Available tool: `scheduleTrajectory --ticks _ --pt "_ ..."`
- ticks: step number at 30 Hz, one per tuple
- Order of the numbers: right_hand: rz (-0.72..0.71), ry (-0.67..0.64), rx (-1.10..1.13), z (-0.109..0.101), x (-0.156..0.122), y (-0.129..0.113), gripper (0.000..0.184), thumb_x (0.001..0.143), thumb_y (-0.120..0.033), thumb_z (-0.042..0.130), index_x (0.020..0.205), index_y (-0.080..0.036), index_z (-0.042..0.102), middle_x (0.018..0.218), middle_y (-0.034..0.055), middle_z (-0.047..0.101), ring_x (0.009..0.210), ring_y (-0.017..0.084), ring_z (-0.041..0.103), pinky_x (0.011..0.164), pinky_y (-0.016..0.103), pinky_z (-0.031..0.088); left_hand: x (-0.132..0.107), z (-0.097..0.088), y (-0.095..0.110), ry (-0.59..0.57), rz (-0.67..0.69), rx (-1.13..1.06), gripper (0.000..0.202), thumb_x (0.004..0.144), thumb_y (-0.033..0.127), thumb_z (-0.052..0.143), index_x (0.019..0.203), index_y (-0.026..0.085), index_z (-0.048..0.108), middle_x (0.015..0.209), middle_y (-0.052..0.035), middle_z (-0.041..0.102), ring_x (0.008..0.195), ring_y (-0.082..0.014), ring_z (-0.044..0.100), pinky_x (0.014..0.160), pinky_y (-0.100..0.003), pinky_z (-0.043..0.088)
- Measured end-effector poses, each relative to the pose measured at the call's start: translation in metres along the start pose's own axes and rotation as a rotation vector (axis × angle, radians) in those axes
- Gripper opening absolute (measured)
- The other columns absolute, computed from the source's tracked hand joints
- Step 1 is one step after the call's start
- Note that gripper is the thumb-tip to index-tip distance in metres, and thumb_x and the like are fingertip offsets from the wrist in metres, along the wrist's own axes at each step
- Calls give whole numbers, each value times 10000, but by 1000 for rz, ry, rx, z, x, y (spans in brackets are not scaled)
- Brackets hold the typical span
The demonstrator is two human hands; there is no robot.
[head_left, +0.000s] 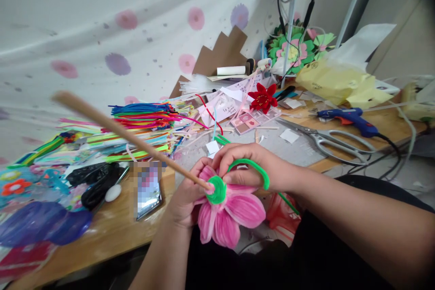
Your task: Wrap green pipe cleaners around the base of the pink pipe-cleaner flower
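A wooden counter (pixel 112 231) runs along a white cloth (pixel 102 31) dotted with pink and purple spots. On the counter's left lies a flat bundle (pixel 142 120) of fuzzy craft wires in many colours, and at the far right a crumpled yellow bag (pixel 340 81) whose contents are hidden. Just off the near edge, over the person's lap, is a plush pink flower (pixel 231 215) with rounded velvety petals. It sits on a long wooden stick (pixel 129 138) that slants up to the left. The left hand (pixel 185 199) cups the bloom from behind, its fingers curled around the base. The right hand (pixel 258 163) has its fingers pinched on a green pipe cleaner (pixel 253 166), which arcs into a tight green coil (pixel 217 189) at the flower's centre. Steel scissors (pixel 333 140) and a blue glue gun (pixel 350 118) lie well to the right. A shallow palette (pixel 254 120) holds square pink pans beside a small red flower (pixel 263 96).
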State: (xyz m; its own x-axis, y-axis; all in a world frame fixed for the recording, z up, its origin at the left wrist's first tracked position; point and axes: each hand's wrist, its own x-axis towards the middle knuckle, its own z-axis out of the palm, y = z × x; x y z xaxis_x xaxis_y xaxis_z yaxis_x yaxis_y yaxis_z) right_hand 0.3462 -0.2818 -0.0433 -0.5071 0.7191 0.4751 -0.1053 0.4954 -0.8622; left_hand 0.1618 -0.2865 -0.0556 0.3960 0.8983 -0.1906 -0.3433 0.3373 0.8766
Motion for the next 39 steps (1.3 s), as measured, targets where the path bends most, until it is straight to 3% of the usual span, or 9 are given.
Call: scheduleTrajectory --ticks 5,10,13,15,21,28,34,39 --pt "48 90 -38 5 -6 11 150 811 -282 616 745 -152 578 820 37 627 750 143 598 670 260 473 10 -8 -5 -36 -13 13 491 469 281 839 901 187 625 790 -9 605 614 -119 559 531 -199 429" --pt "77 311 -328 9 -6 18 155 798 -291 621 716 -160 605 720 25 611 665 137 561 601 247 441 7 -14 -15 183 112 132 315 707 362 719 953 193 619 874 -21 644 755 -133 605 665 -210 469" --pt "94 384 -405 11 -4 19 103 773 -244 634 714 -161 619 691 24 611 645 139 549 583 248 427 0 -11 -21 115 170 52 337 786 478 604 971 197 620 953 -54 655 852 -182 624 730 -266 493" --pt "79 408 -434 13 -3 20 71 763 -217 635 719 -162 627 693 28 616 646 142 548 587 256 427 -4 -8 -24 55 195 32 322 793 469 599 970 200 624 980 -64 657 893 -203 626 755 -286 499" --pt "-47 437 -383 18 0 19 124 763 -234 652 665 -169 613 724 45 642 712 166 577 671 312 463 -3 -5 -28 210 278 127 289 733 289 706 1010 230 648 1007 -39 677 957 -196 622 841 -283 483" --pt "44 322 -84 13 -1 12 137 772 -290 657 719 -167 632 885 61 647 811 167 619 743 319 499 -2 -13 -24 90 399 214 246 696 298 724 929 223 710 1059 -76 660 1033 -265 594 945 -393 442" --pt "143 192 6 8 -2 8 70 736 -222 680 735 -168 636 853 23 611 767 137 583 695 267 474 -2 -20 -13 9 442 393 275 608 317 774 833 161 754 1134 -158 626 1112 -336 543 980 -408 398" --pt "127 262 146 15 -4 13 86 760 -205 651 712 -161 595 768 5 588 680 113 549 628 247 456 5 -23 4 -60 490 519 183 592 260 783 762 197 758 1144 -150 629 1161 -354 508 1017 -443 352"
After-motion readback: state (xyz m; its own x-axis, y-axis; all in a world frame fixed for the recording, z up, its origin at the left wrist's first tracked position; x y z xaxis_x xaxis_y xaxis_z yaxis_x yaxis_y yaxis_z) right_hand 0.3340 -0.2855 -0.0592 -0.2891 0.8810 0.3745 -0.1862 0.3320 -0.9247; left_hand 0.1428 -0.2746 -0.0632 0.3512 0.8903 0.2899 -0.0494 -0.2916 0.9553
